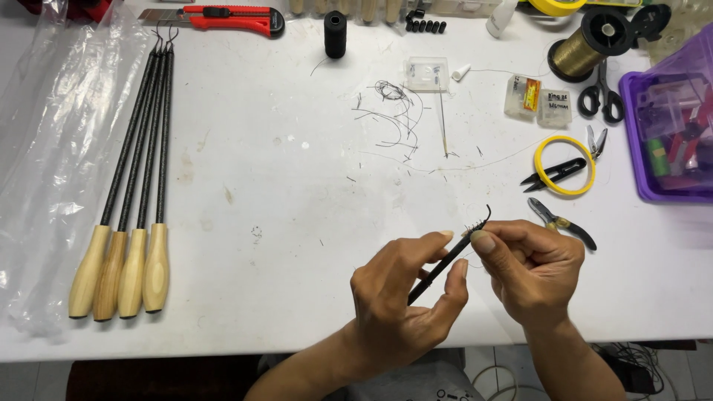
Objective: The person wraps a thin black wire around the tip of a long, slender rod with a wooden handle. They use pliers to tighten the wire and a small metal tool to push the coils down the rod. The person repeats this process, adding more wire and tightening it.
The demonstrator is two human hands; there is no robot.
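My left hand [401, 297] grips a thin black rod [438, 271] low over the white table [297, 186], near its front edge. The rod slants up to the right and ends in a small black hook [486, 215]. My right hand [531, 271] pinches the rod just below the hook, where a short wrapped section shows. A fine thread seems to run from the fingers; it is too thin to follow.
Several finished rods with wooden handles [122, 271] lie at the left beside clear plastic sheet [37, 148]. Black pliers [561, 221], thread snips in a yellow tape ring [564, 167], scissors [600, 96], a gold wire spool [575, 52], a black thread spool [336, 33], a red utility knife [234, 18], a purple bin [672, 119].
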